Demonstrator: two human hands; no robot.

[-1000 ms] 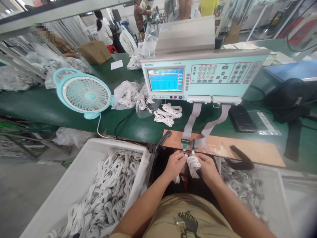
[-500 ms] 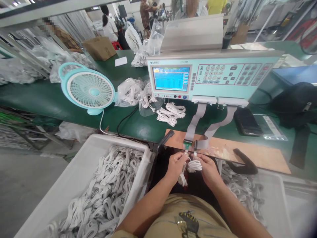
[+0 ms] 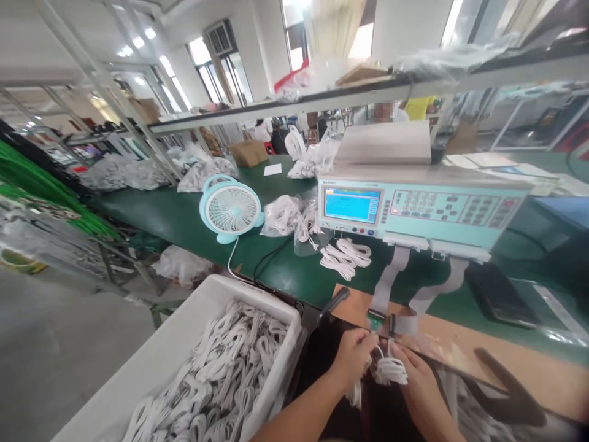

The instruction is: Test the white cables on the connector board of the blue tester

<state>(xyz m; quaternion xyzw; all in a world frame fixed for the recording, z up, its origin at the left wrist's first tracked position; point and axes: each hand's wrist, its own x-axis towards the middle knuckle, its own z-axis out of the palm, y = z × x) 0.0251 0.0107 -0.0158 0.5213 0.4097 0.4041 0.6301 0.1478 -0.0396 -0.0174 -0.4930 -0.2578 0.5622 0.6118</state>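
Note:
My left hand point(image 3: 353, 361) is closed, pinching one end of a coiled white cable point(image 3: 391, 371) against a small green circuit board point(image 3: 375, 321). On the other side, my right hand point(image 3: 419, 377) has its fingers closed round the cable's other end, just below a black connector point(image 3: 391, 325). Whether the plugs are fully seated I cannot tell. Grey ribbon cables point(image 3: 391, 279) run from the board and connector up to a pale blue tester point(image 3: 453, 215) with a lit screen point(image 3: 352, 204). Part of the coil hangs below my left hand.
A white bin point(image 3: 184, 313) of coiled cables stands at lower left. On the green table point(image 3: 285, 276) are a small fan point(image 3: 234, 210), bagged cables point(image 3: 281, 216), loose white coils point(image 3: 345, 256) and a dark phone point(image 3: 501, 294). Clamps point(image 3: 335, 304) sit on a wooden board point(image 3: 442, 344).
My view has tilted up and turned left, so the bench sits lower and further right. Both hands keep the same hold at the connectors.

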